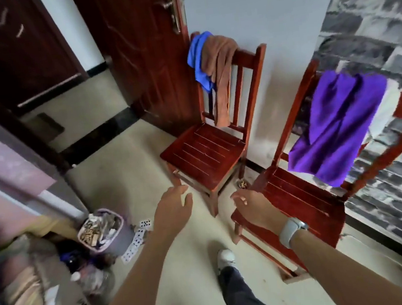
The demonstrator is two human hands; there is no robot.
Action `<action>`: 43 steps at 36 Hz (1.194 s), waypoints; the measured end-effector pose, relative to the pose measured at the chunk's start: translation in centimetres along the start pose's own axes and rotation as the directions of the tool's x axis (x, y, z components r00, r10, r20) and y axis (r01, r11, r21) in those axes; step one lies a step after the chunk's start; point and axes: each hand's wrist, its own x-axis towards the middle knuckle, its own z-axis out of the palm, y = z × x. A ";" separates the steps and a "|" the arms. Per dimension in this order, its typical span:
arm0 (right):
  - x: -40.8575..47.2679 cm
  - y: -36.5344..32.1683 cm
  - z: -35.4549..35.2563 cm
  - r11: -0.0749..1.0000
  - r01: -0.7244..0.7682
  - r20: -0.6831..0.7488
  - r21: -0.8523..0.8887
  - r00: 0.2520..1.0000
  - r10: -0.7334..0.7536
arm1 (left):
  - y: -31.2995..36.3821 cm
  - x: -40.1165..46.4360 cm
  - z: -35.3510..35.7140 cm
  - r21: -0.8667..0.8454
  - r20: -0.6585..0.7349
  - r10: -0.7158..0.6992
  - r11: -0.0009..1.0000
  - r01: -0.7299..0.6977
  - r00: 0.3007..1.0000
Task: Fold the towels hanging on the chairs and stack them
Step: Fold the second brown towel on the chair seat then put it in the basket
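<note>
Two red wooden chairs stand ahead. Over the back of the far chair (205, 152) hang a brown towel (221, 75) and a blue towel (199, 60) beside it. The near chair (299, 199) on the right carries a purple towel (335, 123) with a white towel (386, 108) partly hidden behind it. My left hand (173, 210) reaches forward, fingers relaxed, holding nothing, just short of the far chair's seat. My right hand (253, 209), with a watch on the wrist, hovers over the front corner of the near chair's seat, fingers loosely curled, empty.
A dark red door (140, 59) stands open left of the far chair. A lilac basket of rubbish (101, 230) and scattered playing cards (137, 241) lie on the floor at the left. A grey brick-pattern wall (379, 21) runs along the right. My foot (226, 259) is below.
</note>
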 end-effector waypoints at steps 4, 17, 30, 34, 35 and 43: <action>8.4 -0.8 -3.0 1.000 -0.013 -0.006 0.023 1.000 0.013 | 1.4 9.2 -1.4 -0.035 -0.001 0.043 0.998 -0.043 0.999; 31.9 -6.3 -14.3 1.000 0.005 -0.277 -0.017 0.961 -0.010 | 6.3 33.7 -7.6 -0.089 -0.027 0.157 0.983 -0.158 0.987; 50.6 -5.6 -24.3 0.958 -0.274 -0.654 0.079 0.711 0.258 | 9.6 57.9 -6.8 -0.106 0.036 0.483 0.872 -0.478 0.875; 54.5 -5.6 -25.5 0.833 -0.551 -0.647 0.044 0.619 0.444 | 10.2 63.5 -6.4 -0.138 0.089 0.573 0.817 -0.560 0.815; 55.4 -5.5 -25.7 0.797 -0.603 -0.635 0.022 0.607 0.477 | 10.4 64.7 -6.2 -0.135 0.092 0.599 0.799 -0.586 0.795; 57.6 -6.0 -25.9 0.814 -0.554 -0.667 0.173 0.543 0.510 | 13.9 69.7 -3.7 0.134 0.179 0.773 0.594 -0.793 0.609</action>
